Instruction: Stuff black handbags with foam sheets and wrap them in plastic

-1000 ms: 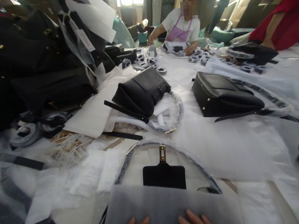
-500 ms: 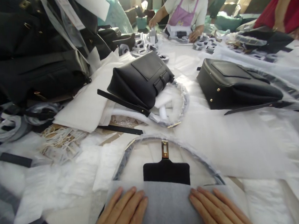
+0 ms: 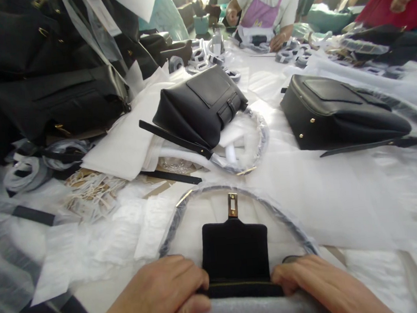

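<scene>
A black handbag (image 3: 235, 249) lies right in front of me, its flap folded away and a gold clasp plate (image 3: 233, 205) at the flap's tip. A brass-toothed zipper (image 3: 241, 283) runs along its mouth. Over the near side lies a grey sheet (image 3: 258, 312), perhaps tissue or lining paper. My left hand (image 3: 165, 294) has its fingers curled at the left of the bag's mouth, thumb against the sheet. Opposite, my right hand (image 3: 314, 281) curls its fingers around the right end. Beyond them arches the plastic-wrapped handle (image 3: 271, 208).
Two more black handbags, one at centre (image 3: 200, 106) and one at right (image 3: 339, 111), lie farther back. Black bags (image 3: 61, 101) are piled at left, above white paper sheets (image 3: 117, 155) and tangled strings (image 3: 91, 191). A co-worker in a purple apron (image 3: 261, 10) stands across the table.
My hands have gone from lying flat on the grey sheet to curling around the bag's top edge. The sheet's edge has come down, uncovering the zipper and more of the flap.
</scene>
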`<act>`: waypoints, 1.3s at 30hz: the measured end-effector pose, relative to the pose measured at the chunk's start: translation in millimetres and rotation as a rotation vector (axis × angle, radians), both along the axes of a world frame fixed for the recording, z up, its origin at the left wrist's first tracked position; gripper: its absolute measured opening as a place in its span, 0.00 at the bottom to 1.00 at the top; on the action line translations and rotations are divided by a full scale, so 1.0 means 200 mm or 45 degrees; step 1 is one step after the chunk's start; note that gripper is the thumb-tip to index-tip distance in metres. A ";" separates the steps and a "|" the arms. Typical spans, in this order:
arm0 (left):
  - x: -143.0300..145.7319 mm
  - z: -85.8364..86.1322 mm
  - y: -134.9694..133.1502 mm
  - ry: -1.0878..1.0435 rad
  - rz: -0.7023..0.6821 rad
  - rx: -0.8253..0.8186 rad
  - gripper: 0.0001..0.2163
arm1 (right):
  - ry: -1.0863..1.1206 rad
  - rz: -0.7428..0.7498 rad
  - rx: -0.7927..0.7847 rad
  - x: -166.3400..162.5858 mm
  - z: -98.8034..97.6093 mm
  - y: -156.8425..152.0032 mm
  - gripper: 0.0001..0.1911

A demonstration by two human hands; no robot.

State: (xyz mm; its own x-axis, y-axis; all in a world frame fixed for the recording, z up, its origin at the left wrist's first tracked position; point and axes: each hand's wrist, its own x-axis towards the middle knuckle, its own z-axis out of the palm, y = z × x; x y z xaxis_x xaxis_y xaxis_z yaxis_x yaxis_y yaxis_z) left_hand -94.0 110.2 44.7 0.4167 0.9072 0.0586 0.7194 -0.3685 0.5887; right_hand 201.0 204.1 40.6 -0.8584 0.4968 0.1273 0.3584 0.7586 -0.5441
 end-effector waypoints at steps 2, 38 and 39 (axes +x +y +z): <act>0.01 -0.04 0.00 0.075 0.037 -0.035 0.15 | -0.058 -0.045 -0.064 -0.02 -0.01 0.01 0.09; 0.25 -0.16 -0.08 0.503 -0.028 0.661 0.16 | -0.404 -0.092 0.129 -0.08 -0.19 -0.05 0.15; 0.28 -0.17 -0.11 0.480 -0.006 0.701 0.17 | -0.400 -0.090 0.129 -0.08 -0.19 -0.05 0.15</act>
